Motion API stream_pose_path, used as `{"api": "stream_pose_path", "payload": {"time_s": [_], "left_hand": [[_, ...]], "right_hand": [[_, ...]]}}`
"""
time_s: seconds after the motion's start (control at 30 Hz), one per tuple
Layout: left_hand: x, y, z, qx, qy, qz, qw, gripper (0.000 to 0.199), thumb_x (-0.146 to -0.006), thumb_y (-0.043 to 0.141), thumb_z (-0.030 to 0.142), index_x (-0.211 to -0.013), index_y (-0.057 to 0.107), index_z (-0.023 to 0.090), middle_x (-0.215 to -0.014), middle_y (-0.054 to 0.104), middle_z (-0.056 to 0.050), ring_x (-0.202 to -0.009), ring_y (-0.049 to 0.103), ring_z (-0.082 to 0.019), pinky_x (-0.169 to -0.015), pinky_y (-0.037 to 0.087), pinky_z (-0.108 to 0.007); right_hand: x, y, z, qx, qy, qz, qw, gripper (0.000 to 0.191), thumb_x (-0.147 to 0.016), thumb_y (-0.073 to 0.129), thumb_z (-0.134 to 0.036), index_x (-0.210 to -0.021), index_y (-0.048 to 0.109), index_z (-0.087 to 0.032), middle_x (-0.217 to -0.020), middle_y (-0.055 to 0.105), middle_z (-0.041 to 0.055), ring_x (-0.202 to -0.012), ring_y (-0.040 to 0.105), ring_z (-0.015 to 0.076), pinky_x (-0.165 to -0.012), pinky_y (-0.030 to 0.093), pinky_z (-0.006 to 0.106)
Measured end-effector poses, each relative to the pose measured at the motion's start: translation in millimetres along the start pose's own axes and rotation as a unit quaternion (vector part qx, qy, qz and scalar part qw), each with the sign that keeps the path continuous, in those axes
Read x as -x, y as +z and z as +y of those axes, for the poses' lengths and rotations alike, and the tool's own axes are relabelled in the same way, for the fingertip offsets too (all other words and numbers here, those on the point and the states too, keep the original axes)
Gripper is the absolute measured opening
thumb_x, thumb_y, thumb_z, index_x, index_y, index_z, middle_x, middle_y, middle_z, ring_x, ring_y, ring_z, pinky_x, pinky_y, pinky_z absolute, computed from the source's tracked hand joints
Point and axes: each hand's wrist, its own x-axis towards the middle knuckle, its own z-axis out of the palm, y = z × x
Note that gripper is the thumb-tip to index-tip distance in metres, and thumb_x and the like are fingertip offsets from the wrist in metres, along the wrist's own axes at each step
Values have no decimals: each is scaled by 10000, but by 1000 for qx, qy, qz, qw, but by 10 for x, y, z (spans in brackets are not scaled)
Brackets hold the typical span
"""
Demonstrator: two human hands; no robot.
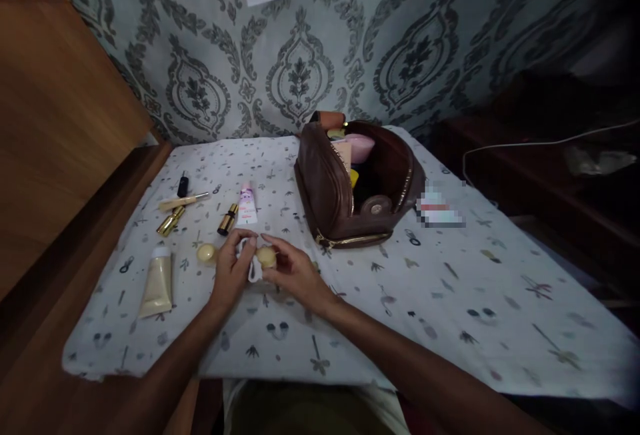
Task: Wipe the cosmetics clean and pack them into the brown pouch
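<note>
My left hand is closed on a folded white cloth, pinched between thumb and fingers. Close beside it, my right hand grips a small round yellow jar by its side, and the cloth is against or very near it. On the table just left of my hands lies another round yellow piece, perhaps a lid or a second jar. Beyond my fingers are a white and pink tube and a small black bottle with a gold top.
An unzipped brown leather bag with cosmetics inside stands at the back. To the left lie a beige tube, a gold tube, a brush and a small black item. A blurred packet lies right of the bag.
</note>
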Motion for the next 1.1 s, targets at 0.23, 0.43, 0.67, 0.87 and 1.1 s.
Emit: {"api": "stream_pose_path", "payload": {"time_s": [0.23,0.43,0.67,0.87,1.1], "left_hand": [[107,56,-53,-108,81,-65,989,273,-918,485,385,-1064,596,184,-1018,681,-71,-956,632,-219,-864,479,-339],[75,30,-37,-76,13,-38,996,337,-896,496,487,-988,634,194,-971,697,-62,-917,649,-229,-809,506,-319],[22,-8,-37,69,-118,-35,990,515,-761,610,671,-948,622,192,-689,606,11,-607,568,-171,-519,443,-239],[27,27,-48,83,-175,-39,980,584,-708,630,732,-937,627,194,-649,587,18,-529,518,-157,-463,402,-234],[63,70,56,96,-179,-29,979,518,-722,641,700,-861,638,202,-629,552,30,-502,452,-124,-455,355,-210]], "right_hand": [[67,0,-39,252,-125,71,957,267,-743,510,-56,-955,590,-196,-909,629,35,-836,596,175,-798,488,301],[88,8,10,217,-170,30,961,326,-686,650,-75,-981,613,-211,-966,549,26,-906,562,169,-788,493,271],[101,16,-185,80,-119,42,989,396,-632,837,-365,-955,669,-209,-906,608,2,-805,586,139,-723,504,248],[174,-408,-831,112,-147,113,976,384,-662,814,-286,-1003,650,-216,-947,681,12,-880,629,169,-826,498,293],[43,-1400,-1514,300,-202,223,905,337,-759,759,-300,-1066,638,-231,-1030,687,22,-913,636,179,-836,496,319]]}}
